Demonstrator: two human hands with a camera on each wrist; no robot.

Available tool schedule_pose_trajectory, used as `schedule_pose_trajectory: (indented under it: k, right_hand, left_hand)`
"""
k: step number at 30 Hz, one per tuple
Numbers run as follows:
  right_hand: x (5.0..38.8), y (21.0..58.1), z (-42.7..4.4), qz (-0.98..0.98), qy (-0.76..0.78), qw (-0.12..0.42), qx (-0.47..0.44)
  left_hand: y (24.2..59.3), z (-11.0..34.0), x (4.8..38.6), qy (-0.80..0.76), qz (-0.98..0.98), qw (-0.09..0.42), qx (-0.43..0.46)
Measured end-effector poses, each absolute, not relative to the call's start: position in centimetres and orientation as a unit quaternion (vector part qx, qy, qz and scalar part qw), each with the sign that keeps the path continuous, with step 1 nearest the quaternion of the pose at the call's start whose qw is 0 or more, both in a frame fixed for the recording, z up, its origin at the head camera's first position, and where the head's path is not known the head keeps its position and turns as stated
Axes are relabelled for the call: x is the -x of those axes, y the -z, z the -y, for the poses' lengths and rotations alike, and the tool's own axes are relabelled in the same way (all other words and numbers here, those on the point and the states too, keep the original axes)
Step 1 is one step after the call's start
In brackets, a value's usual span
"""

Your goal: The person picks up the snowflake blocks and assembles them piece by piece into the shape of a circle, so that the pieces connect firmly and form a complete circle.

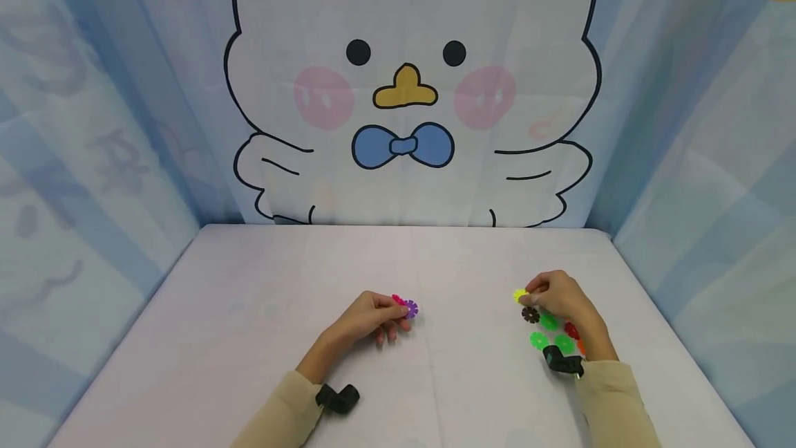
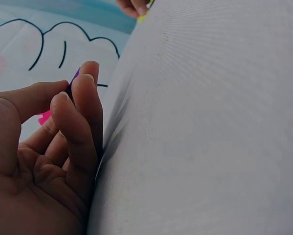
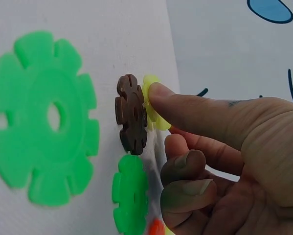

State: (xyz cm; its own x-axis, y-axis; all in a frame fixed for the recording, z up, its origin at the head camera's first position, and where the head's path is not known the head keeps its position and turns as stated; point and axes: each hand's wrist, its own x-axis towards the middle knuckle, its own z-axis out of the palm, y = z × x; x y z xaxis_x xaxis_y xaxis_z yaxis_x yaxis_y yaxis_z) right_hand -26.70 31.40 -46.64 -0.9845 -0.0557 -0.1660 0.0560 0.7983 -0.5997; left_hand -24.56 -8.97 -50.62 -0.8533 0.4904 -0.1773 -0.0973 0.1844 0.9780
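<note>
Notched discs [image 1: 564,344] lay on the pale tabletop [image 1: 472,386] under and beside our right wrist, two green ones and a partly hidden orange disc [image 1: 581,346] nearest to us. We judged them to be thin, moulded plastic: light, stiff, little harmed by a drop, yet smooth enough to skid under a careless fingertip. Just beyond them were a red disc [image 1: 571,330], half covered by our arm, a third green one and a brown disc [image 1: 531,314]. Lying so low, each seemed best taken by its rim, where the notches should give the nails some purchase.

Over to the left, our left hand [image 1: 367,318] pinched a purple disc [image 1: 411,310] between thumb and forefinger, with a pink disc [image 1: 396,299] behind it; we could not tell whether the two were joined. Farthest out on the table, our right hand [image 1: 560,296] pinched a yellow disc [image 1: 519,294] at its edge, thumb on its face, the other fingers curled. Behind everything hung the printed backdrop [image 1: 404,192].
</note>
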Motion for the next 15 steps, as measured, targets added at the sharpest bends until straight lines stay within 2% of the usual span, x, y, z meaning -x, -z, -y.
schedule_pose_trajectory:
  k: [15]
  right_hand:
    - [26.52, 46.2, -31.12, -0.944, 0.317, 0.086, 0.026]
  left_hand:
    - [50.55, 9.01, 24.5, -0.625, -0.732, 0.24, -0.128]
